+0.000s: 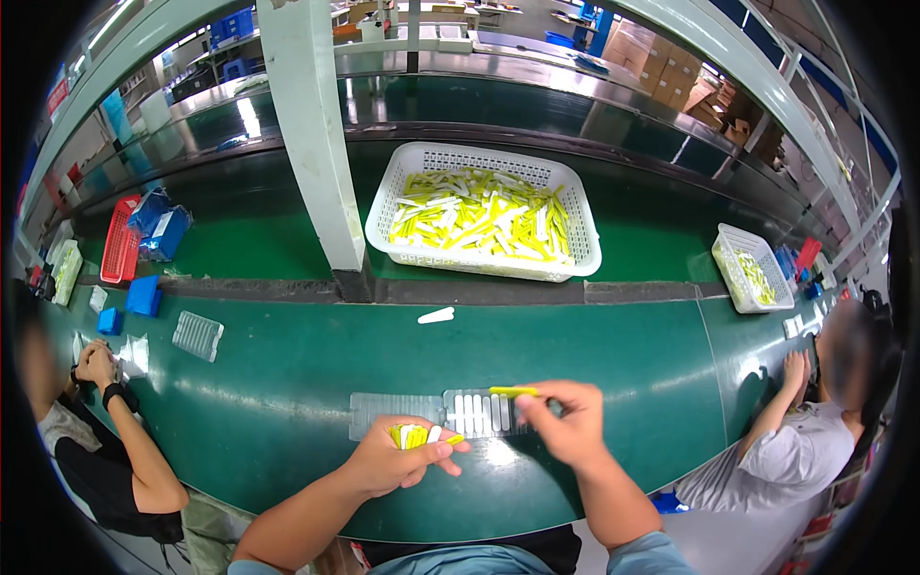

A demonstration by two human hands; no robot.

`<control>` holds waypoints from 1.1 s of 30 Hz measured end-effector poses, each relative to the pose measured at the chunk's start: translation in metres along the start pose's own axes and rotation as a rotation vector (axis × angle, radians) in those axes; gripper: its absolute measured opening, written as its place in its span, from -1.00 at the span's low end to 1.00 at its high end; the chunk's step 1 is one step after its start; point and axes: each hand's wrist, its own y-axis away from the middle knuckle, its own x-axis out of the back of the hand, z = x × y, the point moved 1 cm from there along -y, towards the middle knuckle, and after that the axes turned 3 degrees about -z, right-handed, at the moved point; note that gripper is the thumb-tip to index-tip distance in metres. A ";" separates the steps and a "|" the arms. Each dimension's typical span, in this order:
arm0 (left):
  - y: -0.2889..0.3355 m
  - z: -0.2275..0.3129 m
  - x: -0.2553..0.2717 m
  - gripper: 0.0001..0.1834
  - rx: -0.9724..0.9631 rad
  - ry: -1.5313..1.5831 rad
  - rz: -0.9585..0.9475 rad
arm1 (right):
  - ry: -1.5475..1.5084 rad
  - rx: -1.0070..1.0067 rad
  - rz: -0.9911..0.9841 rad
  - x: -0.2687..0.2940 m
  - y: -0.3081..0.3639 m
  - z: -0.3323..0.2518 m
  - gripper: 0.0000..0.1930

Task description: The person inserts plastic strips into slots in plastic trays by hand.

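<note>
My left hand [401,455] is closed around a small bunch of flat yellow-green and white plastic strips [414,437], near the front of the green bench. Between thumb and fingers of my right hand [572,420], a single yellow-green strip [511,391] is pinched over a clear plastic blister tray. The tray's right part [448,431] has several white strips [476,414] lying side by side in its slots. Its left part [369,414] shows ribbed slots without strips, and my left hand covers some of it. What exactly the strips are, I cannot tell.
A white perforated basket [383,216] heaped with yellow-green and white strips stands beyond the ledge, right of a white post [311,144]. One loose white strip [436,315] lies on the bench. Another clear tray [198,336] is farther left. Co-workers sit at both sides; a smaller basket [774,305] stands right.
</note>
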 end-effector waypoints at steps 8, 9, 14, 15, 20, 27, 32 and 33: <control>0.001 0.004 -0.005 -0.68 -0.048 0.005 0.029 | -0.142 0.006 -0.442 0.005 0.001 -0.010 -0.94; 0.000 0.004 -0.006 -0.68 -0.047 0.005 0.028 | -0.147 -0.023 -0.446 -0.007 0.007 -0.010 -0.92; -0.002 -0.001 -0.005 -0.69 -0.004 -0.068 0.010 | 0.401 0.454 -0.300 -0.025 0.006 -0.012 -0.96; -0.003 -0.001 -0.004 -0.69 -0.005 -0.067 0.015 | 0.398 0.456 -0.304 -0.025 0.004 -0.013 -0.96; -0.001 0.001 -0.003 -0.69 -0.009 -0.110 0.029 | 0.075 0.222 -0.052 -0.015 0.004 -0.005 -0.95; -0.001 0.001 -0.004 -0.77 -0.052 -0.064 0.071 | 0.997 0.341 -0.398 0.019 -0.005 -0.011 -0.85; 0.000 0.004 -0.002 -0.66 -0.016 -0.043 0.045 | 0.890 0.193 -0.348 0.018 -0.006 -0.016 -0.75; 0.001 0.005 -0.003 -0.66 -0.018 -0.043 0.043 | 0.847 0.174 -0.383 0.026 -0.008 -0.015 -0.73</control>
